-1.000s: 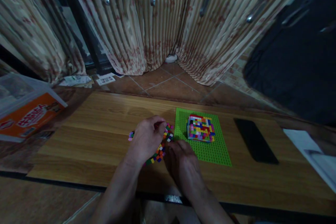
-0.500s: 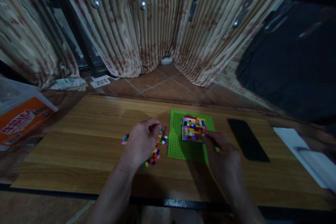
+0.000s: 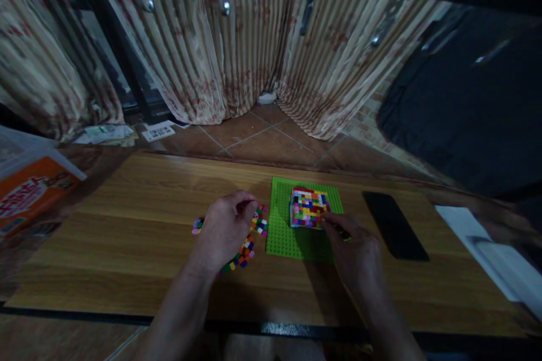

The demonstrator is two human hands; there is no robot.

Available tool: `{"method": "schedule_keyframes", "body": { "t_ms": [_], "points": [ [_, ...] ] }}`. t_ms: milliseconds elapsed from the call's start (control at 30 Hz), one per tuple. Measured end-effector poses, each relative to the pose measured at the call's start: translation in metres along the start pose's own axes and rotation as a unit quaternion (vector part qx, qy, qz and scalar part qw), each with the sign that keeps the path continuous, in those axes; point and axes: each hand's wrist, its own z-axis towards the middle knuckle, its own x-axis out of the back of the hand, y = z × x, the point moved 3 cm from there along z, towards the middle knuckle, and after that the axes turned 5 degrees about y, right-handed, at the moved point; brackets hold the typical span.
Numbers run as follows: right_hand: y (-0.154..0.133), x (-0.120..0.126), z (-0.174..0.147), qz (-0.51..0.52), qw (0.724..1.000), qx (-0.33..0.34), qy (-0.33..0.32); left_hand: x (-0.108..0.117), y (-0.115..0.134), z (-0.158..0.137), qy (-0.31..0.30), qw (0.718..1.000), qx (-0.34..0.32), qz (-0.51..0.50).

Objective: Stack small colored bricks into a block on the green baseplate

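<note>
A block built from small multicoloured toy bricks (image 3: 309, 207) stands on a green studded baseplate (image 3: 280, 237). At its right front edge, the thumb and fingers of my right hand (image 3: 358, 245) are pinched together and touch or nearly touch the bricks. Whatever they hold is too small to see. My left hand (image 3: 226, 228) hovers over the loose toy bricks (image 3: 243, 254) left of the baseplate. Its thumb and forefinger are closed together, and anything between them is hidden. Part of the loose pile is covered by that hand.
Right of the baseplate lies a black phone-like slab (image 3: 394, 225) on the wooden table (image 3: 139, 225). White papers or packaging (image 3: 478, 248) lie at the right end. A clear plastic tub with an orange label (image 3: 36, 192) stands at the left. Striped curtains (image 3: 195, 39) hang beyond.
The view has shifted slightly, moving everything a little to the left. Both hands keep nearly the same pose and place relative to the bricks.
</note>
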Motion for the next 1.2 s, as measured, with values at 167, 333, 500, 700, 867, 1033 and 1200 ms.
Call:
{"method": "schedule_keyframes", "body": {
  "t_ms": [167, 333, 500, 700, 867, 1033, 1200],
  "points": [
    [0.001, 0.002, 0.0, -0.011, 0.999, -0.023, 0.022, -0.001, 0.0, 0.0, 0.0, 1.0, 0.011, -0.009],
    [0.003, 0.006, -0.001, -0.019, 0.998, -0.06, 0.022, -0.003, 0.0, -0.001, 0.001, 1.0, 0.014, -0.02],
    [0.005, 0.005, -0.001, 0.035, 0.993, -0.109, 0.035, -0.003, 0.0, -0.001, -0.001, 1.0, 0.0, -0.019],
    [0.005, -0.001, 0.0, 0.099, 0.982, -0.146, 0.064, -0.004, 0.0, -0.001, -0.004, 1.0, 0.008, -0.016],
    [0.008, -0.004, -0.001, 0.115, 0.976, -0.172, 0.074, -0.004, 0.002, 0.0, -0.008, 0.999, 0.009, -0.03],
    [0.01, -0.006, 0.002, 0.176, 0.958, -0.216, 0.07, -0.005, 0.004, -0.002, -0.008, 1.0, 0.007, -0.017],
    [0.008, -0.005, 0.006, 0.189, 0.951, -0.238, 0.059, -0.007, 0.003, -0.002, -0.009, 1.0, -0.002, -0.022]
  ]
}}
